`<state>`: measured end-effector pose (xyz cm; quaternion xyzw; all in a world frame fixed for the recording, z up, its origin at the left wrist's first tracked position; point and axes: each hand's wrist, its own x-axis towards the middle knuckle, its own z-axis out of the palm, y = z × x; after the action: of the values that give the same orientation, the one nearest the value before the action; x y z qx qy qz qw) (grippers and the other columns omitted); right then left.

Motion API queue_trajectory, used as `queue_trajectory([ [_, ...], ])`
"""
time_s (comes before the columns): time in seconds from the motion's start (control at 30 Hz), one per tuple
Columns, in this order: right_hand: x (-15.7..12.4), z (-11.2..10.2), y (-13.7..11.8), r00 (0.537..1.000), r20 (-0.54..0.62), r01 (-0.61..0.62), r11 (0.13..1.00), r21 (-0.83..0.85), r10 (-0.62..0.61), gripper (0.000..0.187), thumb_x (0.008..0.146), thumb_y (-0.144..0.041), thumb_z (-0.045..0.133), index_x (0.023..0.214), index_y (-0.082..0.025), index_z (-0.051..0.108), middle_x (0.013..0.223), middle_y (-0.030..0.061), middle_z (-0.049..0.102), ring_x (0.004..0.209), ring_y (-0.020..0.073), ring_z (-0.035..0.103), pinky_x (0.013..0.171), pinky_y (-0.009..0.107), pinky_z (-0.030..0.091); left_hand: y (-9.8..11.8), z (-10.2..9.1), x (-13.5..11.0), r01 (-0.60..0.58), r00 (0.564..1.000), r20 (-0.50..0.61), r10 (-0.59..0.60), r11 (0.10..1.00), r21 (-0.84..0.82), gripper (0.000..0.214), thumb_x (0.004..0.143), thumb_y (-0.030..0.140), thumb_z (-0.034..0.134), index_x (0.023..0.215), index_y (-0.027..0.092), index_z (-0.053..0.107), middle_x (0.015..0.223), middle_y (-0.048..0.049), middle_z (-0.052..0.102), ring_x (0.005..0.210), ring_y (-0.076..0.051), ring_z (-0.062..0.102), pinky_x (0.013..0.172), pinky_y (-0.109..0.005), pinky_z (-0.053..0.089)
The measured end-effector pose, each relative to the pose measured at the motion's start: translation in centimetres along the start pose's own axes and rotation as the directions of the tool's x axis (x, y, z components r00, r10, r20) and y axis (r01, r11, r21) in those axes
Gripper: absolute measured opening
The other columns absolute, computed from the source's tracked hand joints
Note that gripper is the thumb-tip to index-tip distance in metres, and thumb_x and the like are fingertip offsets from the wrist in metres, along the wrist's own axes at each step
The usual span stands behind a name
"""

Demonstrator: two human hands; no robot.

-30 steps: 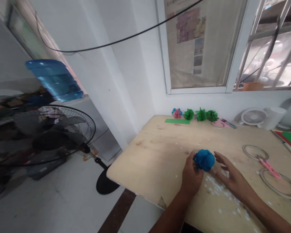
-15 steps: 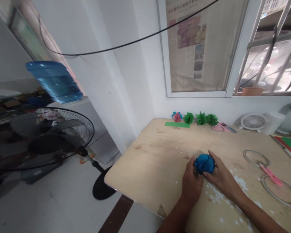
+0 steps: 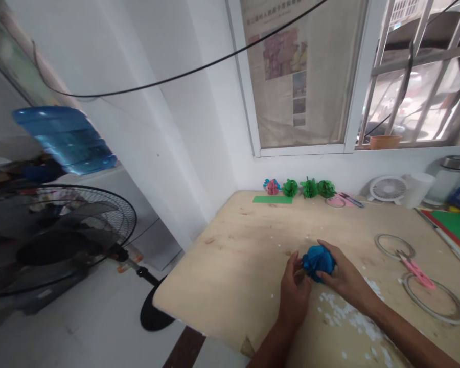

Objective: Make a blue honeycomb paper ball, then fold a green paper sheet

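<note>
A crumpled, layered blue paper flower (image 3: pixel 319 261) is held between my two hands just over the wooden table. My right hand (image 3: pixel 341 276) curls round its right side, with the thumb at the front and the fingers behind. At the left edge of the flower, my left hand (image 3: pixel 294 289) is bent with its fingertips and thumb against the petals. Its inner fingers are partly hidden. Small white paper bits (image 3: pixel 347 314) are scattered on the tabletop under my right forearm.
Along the wall sit green paper flowers (image 3: pixel 309 188), a pink-and-blue one (image 3: pixel 272 186) and a green strip (image 3: pixel 272 199). Pink scissors (image 3: pixel 417 271) and wire rings (image 3: pixel 395 246) lie to the right. Further off are a small white fan (image 3: pixel 388 189) and a standing fan (image 3: pixel 80 240).
My view has turned slightly to the right, so the scene sits further left. The left hand's fingers have loosened a little from the flower's side; the right hand keeps its hold.
</note>
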<state>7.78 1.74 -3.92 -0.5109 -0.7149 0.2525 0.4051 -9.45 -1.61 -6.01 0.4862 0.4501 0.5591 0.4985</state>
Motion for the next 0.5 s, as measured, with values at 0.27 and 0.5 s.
queue_trajectory([
  [0.27,1.0,-1.9,-0.1,0.992,-0.003,-0.123,0.987,0.101,0.124,0.062,0.077,-0.045,0.068,0.132,-0.023,0.051,0.133,0.0133,0.061,0.116,0.032,0.064,0.103,0.051,0.05,1.2,0.3,1.1,0.073,0.997,-0.01,-0.074,0.995,-0.068,0.065,0.07,0.024,0.072,0.133,0.02,0.054,0.125,-0.0145,0.063,0.112,-0.025,0.065,0.096,-0.039,0.054],
  [0.5,1.8,-5.7,0.6,0.974,-0.066,-0.208,0.973,0.098,0.215,0.067,0.076,-0.053,0.068,0.132,-0.021,0.052,0.12,0.0117,0.068,0.098,0.03,0.07,0.089,0.046,0.057,2.9,0.4,2.2,0.09,0.992,0.074,-0.098,0.99,0.105,0.059,0.074,0.019,0.066,0.132,0.018,0.057,0.125,-0.0162,0.065,0.115,-0.027,0.064,0.088,-0.037,0.056],
])
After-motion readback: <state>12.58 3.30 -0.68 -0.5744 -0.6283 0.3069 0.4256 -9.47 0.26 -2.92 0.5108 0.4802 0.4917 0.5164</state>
